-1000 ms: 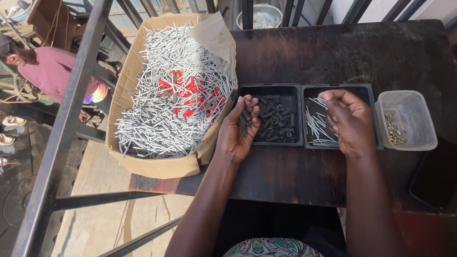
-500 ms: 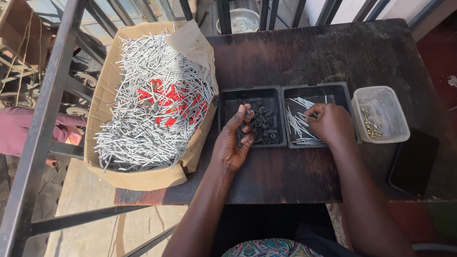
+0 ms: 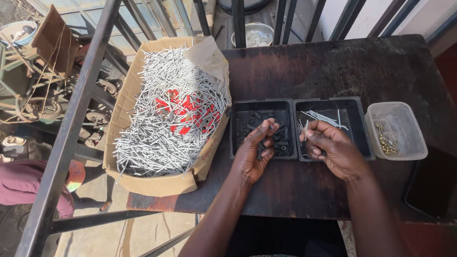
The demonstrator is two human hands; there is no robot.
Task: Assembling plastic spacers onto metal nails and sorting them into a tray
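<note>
My left hand point(image 3: 255, 153) rests over the left black tray point(image 3: 240, 110), which holds several small black pieces; its fingertips pinch together, seemingly on one small black piece. My right hand point(image 3: 332, 149) hovers over the near edge of the right black tray point(image 3: 354, 108) and holds a thin silver nail point(image 3: 305, 129) upright between thumb and fingers. More silver nails point(image 3: 323, 117) lie in that tray. A cardboard box point(image 3: 162, 184) heaped with silver nails point(image 3: 162, 119) stands at the left of the dark wooden table point(image 3: 333, 66).
A clear plastic tub point(image 3: 400, 114) with small brass screws point(image 3: 386, 141) stands right of the trays. A dark flat object point(image 3: 431, 183) lies at the table's right edge. Metal railing bars point(image 3: 71, 128) run along the left. Another person in a maroon top point(image 3: 26, 183) is below left.
My right hand has drawn back toward me from inside the right tray, now holding a nail upright. My left hand stays over the left tray. The camera view has shifted slightly.
</note>
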